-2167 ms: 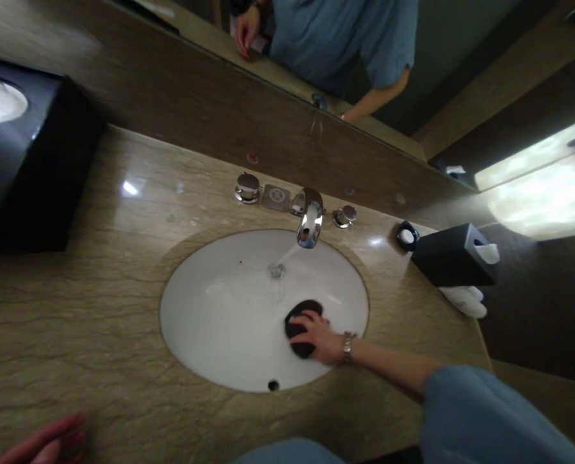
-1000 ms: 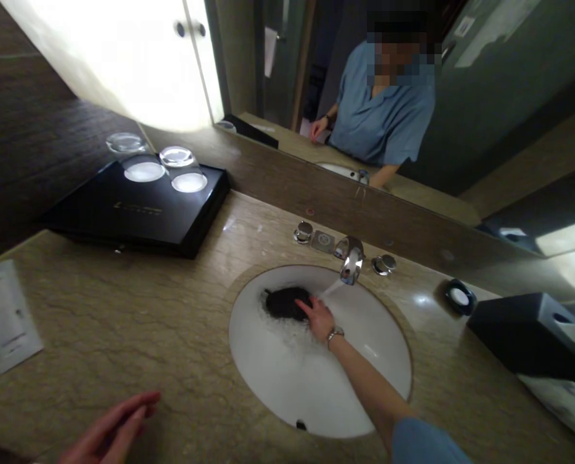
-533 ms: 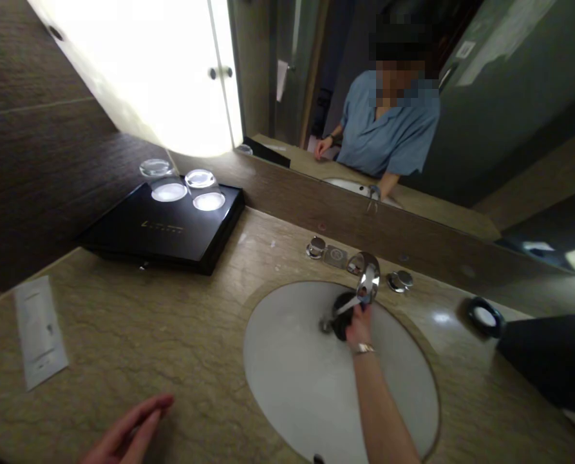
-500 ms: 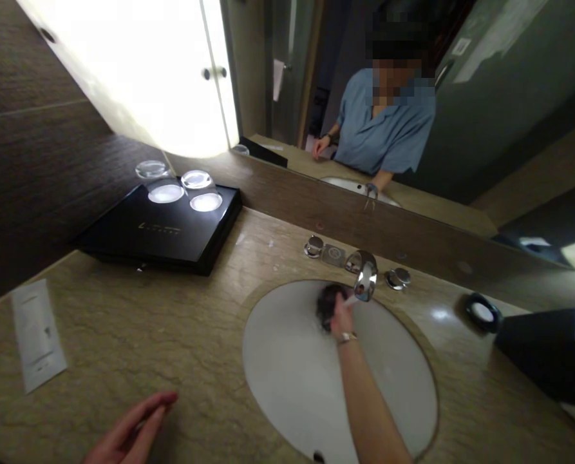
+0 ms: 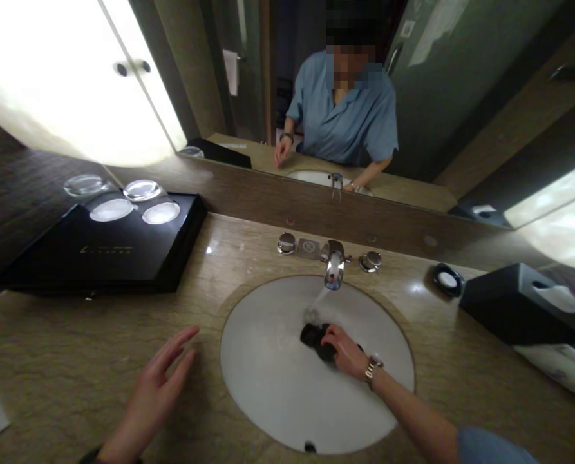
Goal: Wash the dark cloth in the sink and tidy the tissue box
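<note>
Water runs from the tap [image 5: 334,270] into the white sink [image 5: 268,386] in the middle of the frame. The right hand [image 5: 346,349] reaches in from the lower right and presses a dark cloth [image 5: 316,336] against the bottom of the sink, just below the stream of water. Its fingers are curled over the cloth and hold it down; a metal watch [image 5: 371,370] sits on the wrist. The left hand [image 5: 154,386] is in the lower left of the frame, resting flat on the bench [image 5: 75,361] beside the sink rim, with the fingers spread and holding nothing.

Two round knobs [image 5: 286,243] stand on both sides of the tap. At the upper left of the frame a black tray [image 5: 103,254] lies on the bench with upturned glasses [image 5: 142,190] on its far end. At the right a black tissue box [image 5: 514,306] stands near a small round dish [image 5: 447,280]. The mirror [image 5: 413,96] along the top of the frame shows the person in a blue shirt.
</note>
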Motion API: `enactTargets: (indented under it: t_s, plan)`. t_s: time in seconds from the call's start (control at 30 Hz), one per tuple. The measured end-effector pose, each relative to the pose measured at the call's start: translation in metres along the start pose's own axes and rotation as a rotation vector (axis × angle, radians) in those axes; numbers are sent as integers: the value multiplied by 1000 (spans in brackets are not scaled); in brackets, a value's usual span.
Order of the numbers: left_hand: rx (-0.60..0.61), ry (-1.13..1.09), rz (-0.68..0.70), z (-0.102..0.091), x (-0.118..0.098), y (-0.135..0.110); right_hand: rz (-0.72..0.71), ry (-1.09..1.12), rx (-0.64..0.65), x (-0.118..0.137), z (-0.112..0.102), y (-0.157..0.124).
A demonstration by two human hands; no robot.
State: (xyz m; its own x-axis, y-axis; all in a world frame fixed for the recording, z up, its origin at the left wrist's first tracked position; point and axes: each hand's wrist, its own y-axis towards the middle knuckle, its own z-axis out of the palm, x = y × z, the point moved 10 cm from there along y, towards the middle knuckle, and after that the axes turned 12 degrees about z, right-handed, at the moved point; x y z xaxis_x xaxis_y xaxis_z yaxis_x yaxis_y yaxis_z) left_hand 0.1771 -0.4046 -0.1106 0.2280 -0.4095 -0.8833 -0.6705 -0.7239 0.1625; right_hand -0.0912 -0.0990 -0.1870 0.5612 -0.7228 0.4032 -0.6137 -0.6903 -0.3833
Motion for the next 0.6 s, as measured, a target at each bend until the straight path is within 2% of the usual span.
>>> enactTargets:
  t_s: [0.03, 0.1, 0.17, 0.23, 0.3, 0.33, 0.4, 0.5, 0.6]
  plan:
    - [30, 49, 112, 18, -18, 26, 14, 56, -105, -3, -19, 6]
    - [104, 224, 267, 58, -43, 80, -50, 163, -256, 11, -40, 11]
    - [201, 559, 330, 98, -53, 134, -126, 251, -326, 31, -42, 9]
    - [193, 664, 338, 120, -59, 179, -154, 342, -343, 42, -35, 7]
    - [181, 712, 347, 132, -63, 205, -132, 478, -330, 41, -29, 10]
    - [189, 728, 363, 135, -65, 209, -101, 585, -313, 37, -27, 14]
    - [236, 747, 417, 139, -65, 201, -6, 909, -260, 25, -25, 30]
    - [325, 754, 519, 144, -64, 162, 149, 1432, -213, 11, -25, 66]
    - [396, 668, 563, 152, -71, 115, 183, 1562, -247, 13, -34, 92]
